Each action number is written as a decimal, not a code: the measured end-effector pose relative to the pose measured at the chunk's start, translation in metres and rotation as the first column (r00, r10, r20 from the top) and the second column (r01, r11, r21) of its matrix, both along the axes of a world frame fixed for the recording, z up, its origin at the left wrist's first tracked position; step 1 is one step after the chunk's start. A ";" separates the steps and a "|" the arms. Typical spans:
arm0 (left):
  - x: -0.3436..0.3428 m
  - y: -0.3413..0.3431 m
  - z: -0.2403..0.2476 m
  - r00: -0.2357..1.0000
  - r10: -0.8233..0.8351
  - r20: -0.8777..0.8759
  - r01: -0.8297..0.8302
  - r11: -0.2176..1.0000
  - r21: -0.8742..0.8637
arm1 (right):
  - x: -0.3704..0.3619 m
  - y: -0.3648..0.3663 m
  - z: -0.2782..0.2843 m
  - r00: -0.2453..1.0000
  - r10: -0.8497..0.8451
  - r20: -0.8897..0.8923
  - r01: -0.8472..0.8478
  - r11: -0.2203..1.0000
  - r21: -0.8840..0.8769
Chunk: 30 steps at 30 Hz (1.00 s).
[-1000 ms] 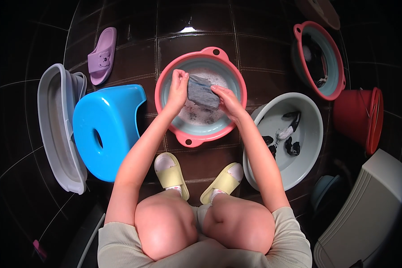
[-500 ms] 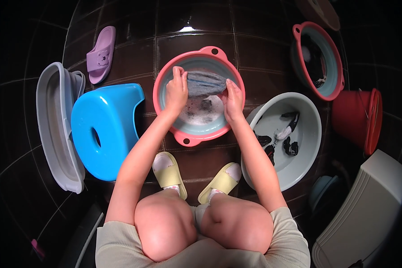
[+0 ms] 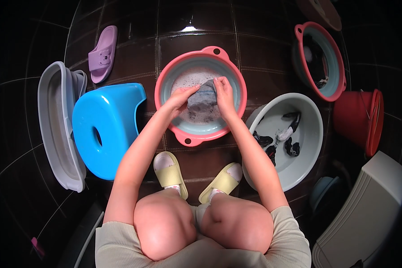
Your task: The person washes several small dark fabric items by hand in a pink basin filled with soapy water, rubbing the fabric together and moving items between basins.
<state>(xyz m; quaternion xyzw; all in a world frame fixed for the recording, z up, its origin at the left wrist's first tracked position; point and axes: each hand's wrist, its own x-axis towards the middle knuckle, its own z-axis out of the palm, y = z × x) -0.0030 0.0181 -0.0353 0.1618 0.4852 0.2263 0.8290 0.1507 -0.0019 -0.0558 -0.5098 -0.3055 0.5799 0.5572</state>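
A wet grey sock point(image 3: 203, 100) with a bluish stripe is bunched up between my two hands, above a pink-rimmed round basin point(image 3: 160, 82). My left hand point(image 3: 179, 100) closes on its left side, thumb on top. On the other side, my right hand point(image 3: 225, 94) pinches the sock's upper right edge with its fingertips. Sudsy greyish water point(image 3: 193, 77) lies in the basin under the sock. Part of the sock's lower edge hangs close to the foam; whether it touches, I cannot tell.
A pale grey basin point(image 3: 316, 129) with several dark, wet pieces of cloth stands at my right. Beyond it are another pink-rimmed basin point(image 3: 299, 49) and a red bucket point(image 3: 350, 118). A blue stool point(image 3: 105, 107), a grey folding tub point(image 3: 44, 116) and a purple slipper point(image 3: 102, 56) are at left.
My hands have drawn closer together and slightly lower. The sock, stretched out sideways before, is now gathered and folded between them, uncovering foam at the far side of the basin.
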 end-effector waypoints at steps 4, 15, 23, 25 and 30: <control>0.003 0.005 -0.018 0.988 0.147 -0.043 -0.145 0.989 0.039 | -0.001 0.010 -0.016 0.845 0.182 0.503 -0.122 0.981 -0.151; 0.018 0.002 -0.057 0.080 0.224 -0.971 0.848 0.497 0.185 | -0.010 0.014 -0.028 0.109 0.463 0.880 -0.208 0.876 -0.435; 0.012 0.022 -0.064 0.943 0.134 -0.305 0.005 0.909 0.417 | -0.011 0.021 -0.012 0.690 0.034 0.723 0.015 0.998 -0.061; 0.023 0.020 -0.052 0.945 0.253 -0.205 -0.140 0.884 0.447 | -0.025 0.015 0.012 0.683 0.055 0.728 -0.008 0.998 -0.068; 0.054 0.006 -0.014 0.904 0.394 -0.165 -0.328 0.888 0.323 | -0.025 0.033 0.019 0.792 0.056 0.607 0.042 0.988 -0.146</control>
